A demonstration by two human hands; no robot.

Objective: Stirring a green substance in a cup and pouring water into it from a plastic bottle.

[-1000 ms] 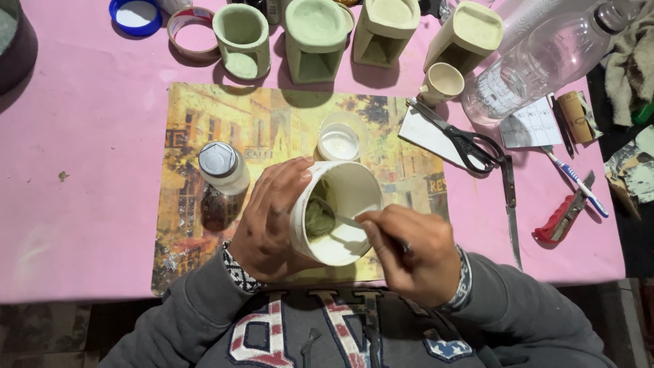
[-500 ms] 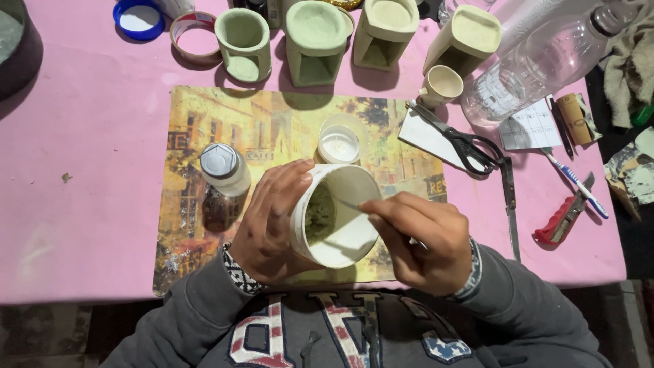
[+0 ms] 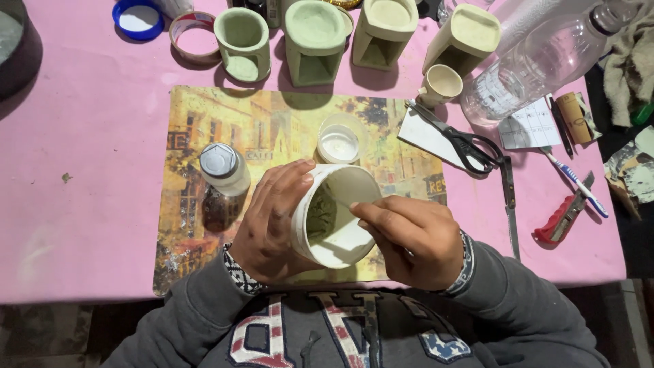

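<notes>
Over the picture mat [image 3: 204,129], the left hand [image 3: 272,218] wraps a tilted white tub [image 3: 334,215] of greenish paste, while the right hand [image 3: 412,238] seems to pinch a thin stick [image 3: 338,198] inside it.

Pink table [image 3: 88,204] carries placemat [image 3: 204,136], scissors [image 3: 456,140], bottle [image 3: 538,61].

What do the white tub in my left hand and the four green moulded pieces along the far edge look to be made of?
The white round tub in the left hand looks like thin plastic: smooth, slightly glossy wall. The four pale green cast holders look like plaster or cement: matte, chalky, thick-walled, though the look alone does not settle which.
</notes>
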